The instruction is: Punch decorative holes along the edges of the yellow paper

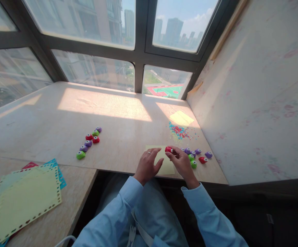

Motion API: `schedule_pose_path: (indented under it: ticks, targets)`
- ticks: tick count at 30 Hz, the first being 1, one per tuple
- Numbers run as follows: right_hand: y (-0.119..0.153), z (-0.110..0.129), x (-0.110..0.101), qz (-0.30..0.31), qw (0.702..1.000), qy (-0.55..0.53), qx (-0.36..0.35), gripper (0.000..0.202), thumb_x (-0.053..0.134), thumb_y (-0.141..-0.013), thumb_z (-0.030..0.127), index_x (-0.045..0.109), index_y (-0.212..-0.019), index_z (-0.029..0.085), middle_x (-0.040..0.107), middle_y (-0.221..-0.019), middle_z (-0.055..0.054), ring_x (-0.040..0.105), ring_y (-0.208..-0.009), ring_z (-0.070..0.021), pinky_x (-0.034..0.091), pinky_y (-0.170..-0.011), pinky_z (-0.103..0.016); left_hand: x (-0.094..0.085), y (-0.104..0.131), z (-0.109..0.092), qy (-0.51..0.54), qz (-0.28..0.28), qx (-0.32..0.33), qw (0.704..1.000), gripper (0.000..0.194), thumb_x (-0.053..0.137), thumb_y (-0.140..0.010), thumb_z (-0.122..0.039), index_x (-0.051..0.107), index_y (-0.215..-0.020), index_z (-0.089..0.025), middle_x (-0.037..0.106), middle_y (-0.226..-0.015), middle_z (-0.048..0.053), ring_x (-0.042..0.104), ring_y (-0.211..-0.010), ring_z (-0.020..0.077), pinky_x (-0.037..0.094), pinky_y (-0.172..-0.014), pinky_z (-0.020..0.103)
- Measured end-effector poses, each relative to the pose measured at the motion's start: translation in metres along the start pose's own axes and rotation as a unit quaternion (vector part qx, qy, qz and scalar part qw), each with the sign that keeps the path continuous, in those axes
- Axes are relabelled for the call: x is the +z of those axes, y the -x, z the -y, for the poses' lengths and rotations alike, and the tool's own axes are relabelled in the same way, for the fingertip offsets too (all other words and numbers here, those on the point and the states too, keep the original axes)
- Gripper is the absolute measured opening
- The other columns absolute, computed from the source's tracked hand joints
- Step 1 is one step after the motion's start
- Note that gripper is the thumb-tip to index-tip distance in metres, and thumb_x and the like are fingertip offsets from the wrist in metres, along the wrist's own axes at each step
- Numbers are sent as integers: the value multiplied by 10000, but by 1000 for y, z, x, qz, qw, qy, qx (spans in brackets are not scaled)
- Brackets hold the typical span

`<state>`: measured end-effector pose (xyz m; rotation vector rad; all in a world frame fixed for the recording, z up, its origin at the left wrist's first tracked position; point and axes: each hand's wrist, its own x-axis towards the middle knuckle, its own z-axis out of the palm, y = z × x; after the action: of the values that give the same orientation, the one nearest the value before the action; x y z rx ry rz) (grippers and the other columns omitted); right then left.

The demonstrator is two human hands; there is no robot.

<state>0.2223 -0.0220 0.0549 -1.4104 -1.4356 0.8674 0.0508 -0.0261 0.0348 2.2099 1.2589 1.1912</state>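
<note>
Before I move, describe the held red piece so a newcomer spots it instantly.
Below the windows runs a pale ledge, a yellow sheet at its near edge. Near the sheet, the right hand holds the red piece. Other red pieces rest on the ledge; only this is held.

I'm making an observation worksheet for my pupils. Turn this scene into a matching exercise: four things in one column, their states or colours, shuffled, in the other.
1. Right hand
2. Left hand
3. Confetti
4. Pile of sheets

A. Scattered, mostly red and blue
B. Holding nothing, fingers apart
C. Holes along the edges
D. Holding a small red object

Pairs: 1-D, 2-B, 3-A, 4-C
</note>
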Motion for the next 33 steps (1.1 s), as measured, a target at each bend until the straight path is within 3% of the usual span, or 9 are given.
schedule_pose_path:
  ticks: [3, 8, 11, 15, 26, 33]
  targets:
    - [-17, -9, -22, -22, 993, 111, -42, 374, 680, -789, 397, 673, -1106, 198, 739, -990, -97, 695, -866, -251, 559, -742, -380, 1, -10, 11, -56, 71, 12, 996, 404, 609, -883, -396, 545, -1234, -207, 636, -1214, 132, 573, -1164, 275, 468, -974, 463]
    - [-48, -21, -46, 67, 936, 312, -145, 209, 639, -786, 167, 711, -977, 216, 732, -1014, -81, 667, -940, -241, 506, -878, -400, 13, -26, 27, -96, 146, 25, 984, 509, 657, -833, -474, 556, -1252, -202, 593, -1303, 152, 467, -1302, 317, 401, -1032, 488]
    - [-61, -26, -50, 132, 896, 379, -190, 249, 621, -764, 75, 725, -951, 203, 722, -983, -84, 635, -976, -239, 483, -893, -378, 20, -29, 35, -112, 168, 21, 979, 520, 679, -800, -518, 590, -1199, -196, 592, -1299, 158, 483, -1272, 330, 388, -1020, 499]
    - [-71, -29, -45, 170, 866, 423, -205, 282, 611, -759, 34, 736, -950, 199, 717, -957, -83, 622, -943, -226, 472, -870, -345, 22, -25, 42, -118, 165, 30, 979, 459, 644, -824, -535, 613, -1148, -212, 587, -1311, 137, 490, -1252, 310, 367, -1020, 486]
    - [-79, -36, -43, 169, 857, 448, -192, 299, 595, -795, 44, 721, -1024, 189, 713, -983, -77, 621, -941, -219, 457, -863, -321, 21, -21, 39, -127, 144, 52, 980, 384, 614, -865, -481, 621, -1130, -202, 615, -1240, 136, 515, -1187, 295, 383, -992, 463]
    - [-77, -39, -42, 161, 874, 409, -206, 294, 591, -791, 28, 726, -1006, 177, 717, -996, -91, 622, -958, -221, 470, -878, -334, 21, -20, 39, -125, 139, 59, 981, 362, 626, -866, -465, 625, -1127, -215, 641, -1199, 104, 535, -1138, 271, 395, -967, 446]
